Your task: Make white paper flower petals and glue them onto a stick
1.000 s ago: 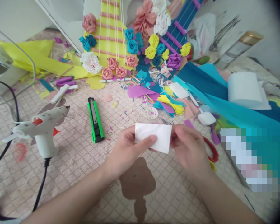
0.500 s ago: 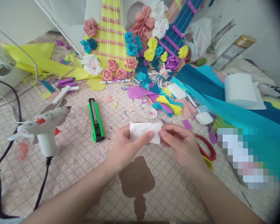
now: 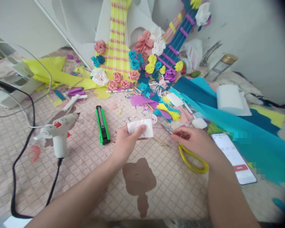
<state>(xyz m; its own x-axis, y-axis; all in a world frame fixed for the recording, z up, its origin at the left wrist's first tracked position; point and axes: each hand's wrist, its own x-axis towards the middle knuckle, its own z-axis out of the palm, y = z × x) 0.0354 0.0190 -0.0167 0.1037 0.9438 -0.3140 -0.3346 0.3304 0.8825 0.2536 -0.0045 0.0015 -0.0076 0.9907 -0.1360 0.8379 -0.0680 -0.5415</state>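
Observation:
Between the thumb and fingers of my left hand (image 3: 127,141) is a folded piece of white paper (image 3: 135,127), held a little above the table. Off to the right, my right hand (image 3: 192,139) is closed over the middle of a pair of scissors (image 3: 193,164). Their metal blade tips point left toward the paper, and one yellow handle loop sticks out below the hand. The other handle is hidden under it. A thin wooden stick (image 3: 161,142) lies between both hands.
A green box cutter (image 3: 102,125) and a white glue gun (image 3: 63,129) with a cord lie on the left. Behind are paper scraps and a yellow paper guitar (image 3: 115,57) with flowers. A phone (image 3: 235,158), blue paper (image 3: 247,126) and a white roll (image 3: 230,99) are at right.
My right hand has let go of the paper and moved right and down onto the scissors. My left hand keeps the paper. The view has shifted slightly.

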